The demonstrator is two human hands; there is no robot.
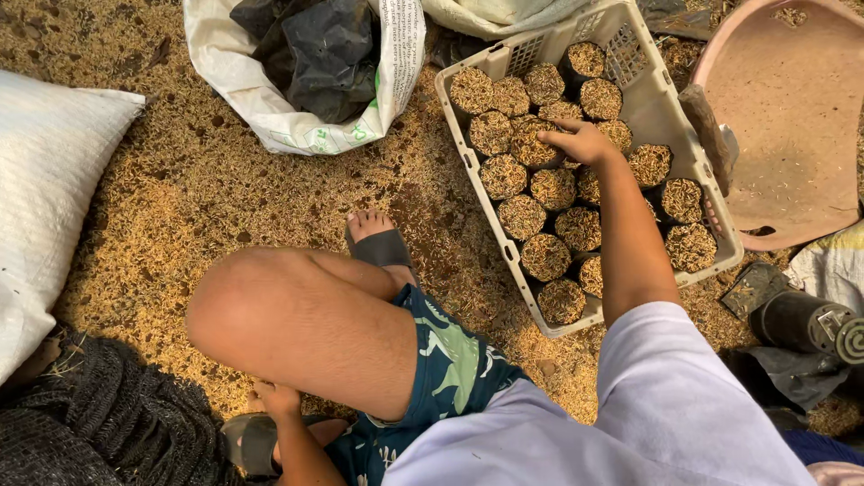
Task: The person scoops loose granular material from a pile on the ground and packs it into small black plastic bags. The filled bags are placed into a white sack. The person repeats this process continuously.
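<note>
Right hand [580, 139], fingers spread, rests on husk-filled pots [531, 144] in crate [648, 108] at 1 o'clock. Left hand [277, 399], 7 o'clock, loosely curled, apparently holding nothing.

Husk-filled pots [547, 189] stand packed in rows inside a crate [661, 103] on the husk-strewn ground [189, 180]. The right hand [583, 141] rests on them. A basin [792, 117] lies right of the crate, an open sack [310, 67] left, a full sack [45, 189] far left.
</note>
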